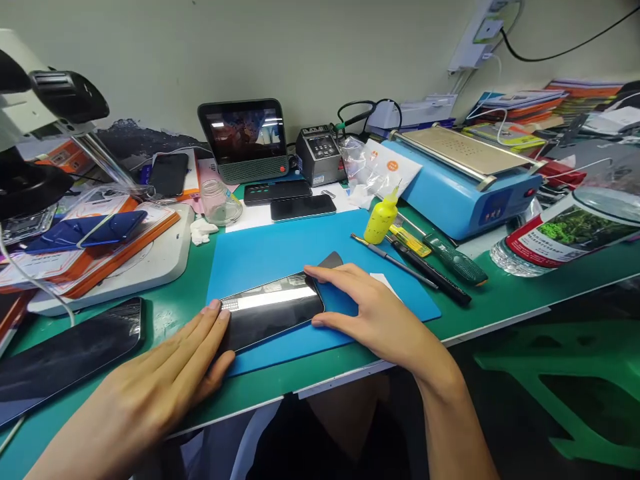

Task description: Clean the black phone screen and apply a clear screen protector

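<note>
A smartphone [273, 307] with a dark glossy screen lies face up on the blue mat [250, 250], reflecting a bright band of light. My left hand [165, 367] grips its left end, fingers together over the end and thumb at the near edge. At the right end, my right hand [370, 307] pinches the phone between thumb and forefinger, at its two corners. A thin dark grey rounded piece [331, 260] sticks out past the far right corner, beside my right forefinger; what it belongs to is hidden.
Right of the phone lie a brush [395, 260], a black pen-like tool [430, 272], a green-handled screwdriver [455, 257] and a yellow bottle [381, 220]. Behind stands a blue heating plate machine [440, 193]. Another phone [75, 353] lies left; a plastic jar [565, 233] leans right.
</note>
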Demonstrator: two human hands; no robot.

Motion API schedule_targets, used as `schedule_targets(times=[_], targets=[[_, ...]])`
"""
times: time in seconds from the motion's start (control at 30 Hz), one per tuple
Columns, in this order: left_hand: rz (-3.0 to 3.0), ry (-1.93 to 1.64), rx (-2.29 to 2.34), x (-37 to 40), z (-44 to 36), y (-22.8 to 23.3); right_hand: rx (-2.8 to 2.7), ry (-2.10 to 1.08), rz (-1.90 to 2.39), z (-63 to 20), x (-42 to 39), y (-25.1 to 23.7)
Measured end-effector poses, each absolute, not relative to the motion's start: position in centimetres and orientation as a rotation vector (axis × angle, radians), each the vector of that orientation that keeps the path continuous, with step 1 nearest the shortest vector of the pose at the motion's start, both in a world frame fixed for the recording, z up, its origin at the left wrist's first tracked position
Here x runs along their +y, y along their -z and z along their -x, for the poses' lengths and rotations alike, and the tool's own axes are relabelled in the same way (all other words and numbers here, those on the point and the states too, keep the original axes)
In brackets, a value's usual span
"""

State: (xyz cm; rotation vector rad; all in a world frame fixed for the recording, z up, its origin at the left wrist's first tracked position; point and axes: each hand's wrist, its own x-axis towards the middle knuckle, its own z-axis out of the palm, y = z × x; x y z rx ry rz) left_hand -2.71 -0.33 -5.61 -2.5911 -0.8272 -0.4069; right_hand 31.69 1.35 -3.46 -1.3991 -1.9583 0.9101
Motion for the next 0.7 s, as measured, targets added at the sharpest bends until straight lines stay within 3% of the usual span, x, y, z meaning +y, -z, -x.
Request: schedule_targets(times=[0.7], targets=[[2.603,0.407,-0.642,0.3,1.7,3.2,-1.974,-0.853,1.38,-31.8,1.4,3.8]])
